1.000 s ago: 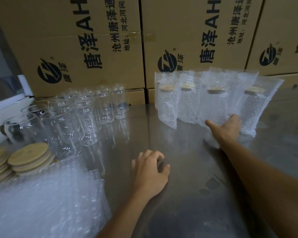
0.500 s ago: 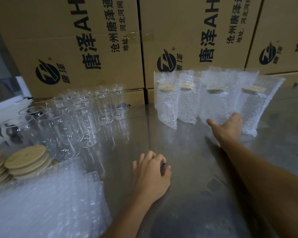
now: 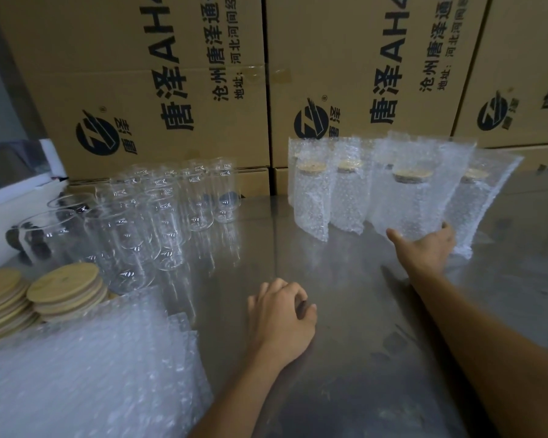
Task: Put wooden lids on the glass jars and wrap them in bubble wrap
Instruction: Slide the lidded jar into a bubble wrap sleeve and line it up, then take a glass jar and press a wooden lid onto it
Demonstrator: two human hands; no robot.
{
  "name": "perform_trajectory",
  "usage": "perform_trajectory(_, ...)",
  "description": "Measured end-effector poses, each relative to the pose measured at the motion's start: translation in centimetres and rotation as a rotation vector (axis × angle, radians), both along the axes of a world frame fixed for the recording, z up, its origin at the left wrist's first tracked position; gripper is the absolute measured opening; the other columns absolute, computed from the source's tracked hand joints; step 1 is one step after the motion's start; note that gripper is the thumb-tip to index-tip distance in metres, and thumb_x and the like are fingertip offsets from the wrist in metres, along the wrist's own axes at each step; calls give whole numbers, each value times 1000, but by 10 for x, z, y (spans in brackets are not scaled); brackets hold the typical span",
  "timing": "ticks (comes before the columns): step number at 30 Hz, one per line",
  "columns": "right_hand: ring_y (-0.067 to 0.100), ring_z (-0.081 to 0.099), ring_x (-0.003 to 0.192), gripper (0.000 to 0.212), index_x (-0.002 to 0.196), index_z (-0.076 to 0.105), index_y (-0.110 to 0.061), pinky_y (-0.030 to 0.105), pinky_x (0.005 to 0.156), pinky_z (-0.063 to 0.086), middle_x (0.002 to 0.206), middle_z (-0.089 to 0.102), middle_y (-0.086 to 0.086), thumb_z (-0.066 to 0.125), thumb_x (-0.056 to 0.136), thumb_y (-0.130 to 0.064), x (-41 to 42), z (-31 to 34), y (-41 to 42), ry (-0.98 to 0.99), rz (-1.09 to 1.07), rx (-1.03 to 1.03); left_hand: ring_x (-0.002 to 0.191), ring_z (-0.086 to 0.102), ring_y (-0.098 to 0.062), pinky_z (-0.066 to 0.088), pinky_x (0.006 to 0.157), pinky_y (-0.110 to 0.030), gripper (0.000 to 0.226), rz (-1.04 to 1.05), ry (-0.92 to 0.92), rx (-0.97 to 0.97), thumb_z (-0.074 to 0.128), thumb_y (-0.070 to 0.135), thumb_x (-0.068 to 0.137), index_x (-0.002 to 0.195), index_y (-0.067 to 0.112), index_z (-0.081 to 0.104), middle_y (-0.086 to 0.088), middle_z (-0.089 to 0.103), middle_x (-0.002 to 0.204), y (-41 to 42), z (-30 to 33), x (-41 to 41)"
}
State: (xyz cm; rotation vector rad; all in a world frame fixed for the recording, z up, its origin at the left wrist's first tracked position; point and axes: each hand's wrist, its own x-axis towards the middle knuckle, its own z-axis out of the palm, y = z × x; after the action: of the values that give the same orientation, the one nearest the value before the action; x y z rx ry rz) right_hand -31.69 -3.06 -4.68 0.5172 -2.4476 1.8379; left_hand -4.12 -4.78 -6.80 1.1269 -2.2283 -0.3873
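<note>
Two stacks of wooden lids point(image 3: 64, 285) sit at the far left of the steel desk point(image 3: 345, 311), with a pile of bubble wrap point(image 3: 86, 368) lying in front of them. Behind the lids stands a cluster of bare glass jars point(image 3: 159, 216), upright and uncovered. Near the middle of the desk the left hand point(image 3: 280, 317) rests on the steel, fingers loosely curled and holding nothing. Further right, four wrapped jars point(image 3: 377, 197) stand in a row, each in a bubble sleeve with a lid on. The right hand point(image 3: 426, 251) reaches to the base of the third wrapped jar point(image 3: 408, 203), thumb spread wide on its left side and fingers behind it, cupping the sleeve. Printed cardboard boxes point(image 3: 171, 90) line the back.
</note>
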Motion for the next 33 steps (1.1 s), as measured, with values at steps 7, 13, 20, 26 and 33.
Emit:
perform_trajectory(7, 34, 47, 126, 69, 129, 45, -9, 45, 102, 41, 135, 47, 17, 84, 79, -34, 27, -2, 12, 17, -72, -90, 86, 63, -9, 48, 85, -28, 10, 17, 329, 204, 70, 23, 86, 77, 20, 69, 9, 65, 84, 1, 8, 4)
perform_trajectory(13, 15, 66, 64, 20, 76, 60, -17, 27, 59, 43, 69, 64, -6, 73, 87, -27, 81, -11, 2, 116, 324, 196, 54, 57, 1, 46, 60, -20, 28, 186, 725, 324, 68, 8, 85, 63, 24, 62, 13, 61, 54, -6, 12, 13)
perform_trajectory(20, 18, 64, 84, 22, 70, 52, -30, 29, 71, 44, 69, 58, -17, 68, 85, -32, 156, -12, -25, 449, 706, 501, 56, 59, -14, 47, 59, -29, 25, 363, 913, 348, 66, 7, 85, 65, 22, 62, 6, 63, 57, -22, 11, 33)
perform_trajectory(26, 18, 65, 83, 17, 73, 64, -23, 31, 83, 52, 74, 67, -7, 72, 88, -25, 175, -1, -48, 166, 723, 362, 62, 58, -22, 48, 62, -39, 23, 370, 1049, 445, 64, 6, 88, 70, 19, 63, -8, 64, 64, -32, 10, 38)
perform_trajectory(33, 15, 62, 79, 9, 85, 66, -18, 34, 82, 54, 81, 65, 1, 73, 90, -18, 220, 62, -74, 40, 946, 48, 52, 55, -17, 46, 54, -33, 23, 386, 1003, 404, 62, 4, 84, 67, 20, 61, 3, 60, 55, -30, 11, 33)
